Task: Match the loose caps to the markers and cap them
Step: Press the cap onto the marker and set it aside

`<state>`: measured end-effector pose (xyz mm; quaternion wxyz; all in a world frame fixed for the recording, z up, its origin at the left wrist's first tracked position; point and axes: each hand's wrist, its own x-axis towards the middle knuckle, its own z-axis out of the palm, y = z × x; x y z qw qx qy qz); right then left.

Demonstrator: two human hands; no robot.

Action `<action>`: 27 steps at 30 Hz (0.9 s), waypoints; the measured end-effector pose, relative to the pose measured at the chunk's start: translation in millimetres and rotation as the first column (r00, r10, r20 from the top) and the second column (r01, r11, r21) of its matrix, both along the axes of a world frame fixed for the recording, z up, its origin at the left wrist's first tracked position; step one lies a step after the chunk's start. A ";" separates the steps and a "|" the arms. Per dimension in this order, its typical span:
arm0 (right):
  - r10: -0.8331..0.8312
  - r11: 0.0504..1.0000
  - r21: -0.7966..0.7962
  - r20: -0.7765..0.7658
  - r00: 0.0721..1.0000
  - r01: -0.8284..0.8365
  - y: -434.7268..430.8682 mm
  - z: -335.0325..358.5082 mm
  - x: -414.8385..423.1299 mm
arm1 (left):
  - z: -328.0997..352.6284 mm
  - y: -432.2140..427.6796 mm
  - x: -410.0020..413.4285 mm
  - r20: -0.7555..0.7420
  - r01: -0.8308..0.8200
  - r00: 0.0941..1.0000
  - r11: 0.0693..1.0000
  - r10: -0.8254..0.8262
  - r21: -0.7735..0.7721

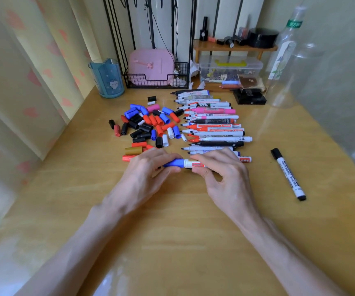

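Both hands meet low over the table (172,231). Left hand (148,169) has its fingers curled round a blue cap (173,163). Right hand (219,171) pinches the white barrel of a marker (190,164). Cap and barrel are in line and touching; cannot tell if the cap is fully home.

Risks, as judged:
- The barrel's label is red and the cap is blue, so this may be a wrong match. The tip is hidden, so ink colour is unchecked.
- A skewed push could jam the cap or leave it loose.
- Wrists sit close to what lies just beyond; a slip could scatter it.

Well right of the grip: a black-capped marker (289,175), barrel reading "WHITEBOARD MARKER".

Just beyond the grip, to its right: a row of markers (212,127), tips bare. One reads "WHITEBOARD"; another carries Chinese characters; the rest are too small to read. The held label is also unreadable.

Beyond, to its left: the cap pile (148,122), in blue, red, black, white, one pink and one gold.

Far right: a clear bottle (287,60), its green label illegible.
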<state>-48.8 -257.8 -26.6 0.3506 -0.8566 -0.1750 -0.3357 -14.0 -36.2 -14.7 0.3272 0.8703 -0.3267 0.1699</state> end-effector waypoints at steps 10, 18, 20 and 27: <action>-0.011 1.000 0.006 -0.017 1.000 0.011 1.0 -2.3 -3.3 | -2.1 -2.4 -0.3 0.026 0.017 1.000 1.000 -0.017 -0.011; 0.015 1.000 -0.014 -0.091 0.996 -0.016 6.5 -1.3 3.1 | 0.2 12.3 6.0 -0.080 0.026 0.997 0.999 -0.022 0.047; 0.006 1.000 -0.015 -0.076 0.997 -0.007 7.8 -1.9 0.5 | -2.0 10.5 4.0 -0.058 0.026 0.998 0.999 -0.023 0.047; -0.049 0.998 0.027 -0.028 0.998 0.050 8.5 -1.3 -5.2 | -0.5 -1.2 2.2 0.036 0.030 0.999 0.998 -0.031 0.047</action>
